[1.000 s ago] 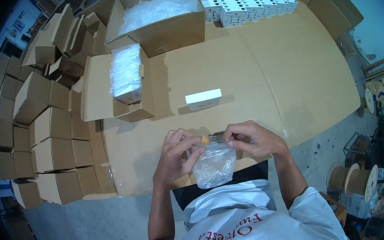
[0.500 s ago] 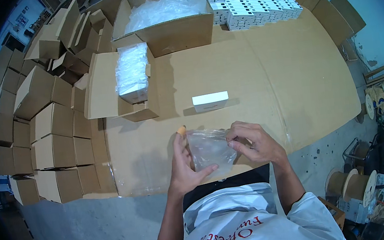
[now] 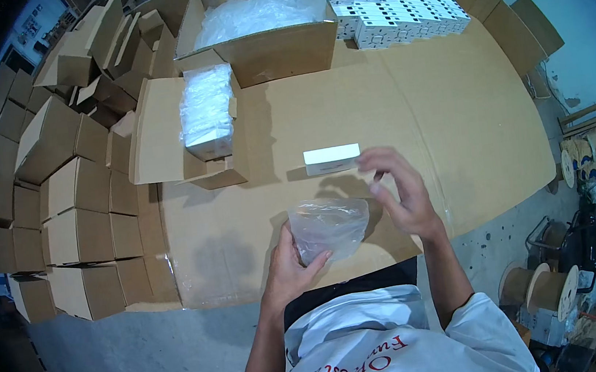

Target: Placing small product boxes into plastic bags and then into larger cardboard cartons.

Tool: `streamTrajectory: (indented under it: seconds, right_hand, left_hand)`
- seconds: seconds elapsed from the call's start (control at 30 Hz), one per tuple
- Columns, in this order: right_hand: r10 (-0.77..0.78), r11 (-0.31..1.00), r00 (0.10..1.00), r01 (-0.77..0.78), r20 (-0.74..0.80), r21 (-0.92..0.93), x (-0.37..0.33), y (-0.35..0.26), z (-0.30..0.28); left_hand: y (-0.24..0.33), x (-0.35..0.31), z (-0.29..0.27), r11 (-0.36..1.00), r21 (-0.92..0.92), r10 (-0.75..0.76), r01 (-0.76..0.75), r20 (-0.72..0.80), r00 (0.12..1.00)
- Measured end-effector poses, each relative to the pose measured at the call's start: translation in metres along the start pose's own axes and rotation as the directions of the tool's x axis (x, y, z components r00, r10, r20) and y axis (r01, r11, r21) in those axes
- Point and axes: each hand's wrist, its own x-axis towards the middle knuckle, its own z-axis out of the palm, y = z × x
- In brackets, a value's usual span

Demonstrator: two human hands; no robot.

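A clear plastic bag [image 3: 332, 227] hangs in my left hand [image 3: 291, 266], gripped at its left side between thumb and fingers over the table's near edge. Its mouth faces the far side and looks spread apart. My right hand [image 3: 403, 192] holds nothing; its fingers are parted and slightly blurred, close to the right end of a small white box [image 3: 332, 159]. Whether a fingertip touches that box I cannot tell. The box lies on the cardboard-covered table [image 3: 475, 129] beyond the bag.
At left, an open carton [image 3: 226, 177] holds a row of bag-wrapped white boxes [image 3: 206, 112]. Behind it stands a large carton [image 3: 279, 54] full of clear bags [image 3: 260, 10]. Stacked white boxes [image 3: 408, 19] fill the back right. Folded brown cartons [image 3: 75, 233] pile along the left edge.
My right hand has let go of the bag and moved away and to the right, up to the white box. The left hand keeps the bag, whose mouth has widened.
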Motion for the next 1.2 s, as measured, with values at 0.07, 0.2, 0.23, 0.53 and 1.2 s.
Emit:
streamTrajectory:
  seconds: [0.07, 0.2, 0.23, 0.53, 1.2]
  right_hand:
    - [0.074, 0.982, 0.989, -0.094, -0.126, -0.163, 0.014, 0.006, 0.005]
    - [-0.007, 0.955, 1.0, 0.0, -0.022, -0.297, 0.025, 0.027, 0.014]
    - [-0.024, 0.948, 1.0, 0.021, -0.005, -0.316, 0.022, 0.036, 0.015]
    - [0.24, 0.935, 0.865, -0.084, -0.44, 0.346, 0.0, 0.03, 0.023]
    - [0.189, 0.944, 0.971, -0.139, -0.146, 0.299, -0.031, 0.008, 0.005]
  left_hand:
    - [-0.001, -0.001, -0.004, 1.0, 0.021, 0.002, -0.002, 0.003, 1.0]
    - [-0.004, 0.0, -0.009, 0.999, 0.037, 0.024, -0.024, 0.001, 1.0]
    - [-0.003, 0.001, -0.01, 0.999, 0.032, 0.033, -0.033, 0.009, 0.999]
    - [-0.002, 0.0, -0.013, 0.999, -0.023, 0.03, -0.03, -0.001, 1.0]
    - [0.005, 0.004, -0.007, 0.996, -0.07, 0.046, -0.048, -0.028, 0.999]
